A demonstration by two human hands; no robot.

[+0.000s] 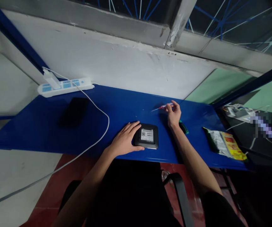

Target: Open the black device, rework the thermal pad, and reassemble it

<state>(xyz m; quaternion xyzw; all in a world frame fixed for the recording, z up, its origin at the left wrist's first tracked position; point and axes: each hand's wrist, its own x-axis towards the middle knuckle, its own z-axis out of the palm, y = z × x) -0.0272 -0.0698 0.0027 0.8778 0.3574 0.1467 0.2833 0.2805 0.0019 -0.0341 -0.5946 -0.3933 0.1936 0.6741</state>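
A black, squarish device (155, 138) with a white printed label lies on the blue table (126, 97). My left hand (126, 140) grips its left side, thumb at the near edge and fingers at the far edge. To the right, my right hand (173, 115) pinches the handle of a thin screwdriver (162, 107) with a clear and red handle, its shaft pointing left above the table. A green and black object (184, 127) lies beside my right wrist, partly hidden by it.
A white power strip (67, 85) with a plugged-in charger stands at the back left; its cable (108, 121) loops across the table. A dark flat object (74, 111) lies left. A yellow and silver packet (228, 145) lies right. A chair armrest (180, 195) is below.
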